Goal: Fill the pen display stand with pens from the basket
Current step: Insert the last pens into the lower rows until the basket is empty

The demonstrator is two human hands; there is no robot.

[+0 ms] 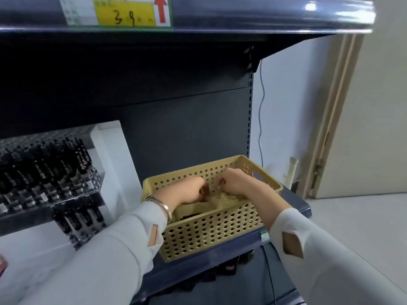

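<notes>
Seen from the head camera, a butter-yellow plastic basket [211, 234], rectangular and punched all over with round holes, sits at the right end of a dark metal shelf [296, 202], its near wall close to the shelf's front edge. At the left end of the shelf stands the pen display stand [110, 150], with stepped tiers of clear, glossy plastic against a flat white side panel. Slim black pens [44, 164] with pale lettering pack its upper tier in slanted rows, and a smaller cluster fills the tier below. Both hands are down inside the basket, close together near its far wall. The left hand [191, 191] is toward the middle, with a smooth silver bracelet [164, 205] on its wrist, and the right hand [234, 181] is just beside it toward the far right corner. The fingers of both are curled inward with something small and dark at the tips, but the blur is too heavy to tell whether either hand really grips a pen. A few dark pens in the basket [191, 216] lie on its floor just below the left wrist, by the near wall. Both arms wear soft white sleeves [110, 249] with diamond-shaped cut-outs. Overhead, a yellow price label [125, 14] is fixed to the front edge of the upper shelf.
</notes>
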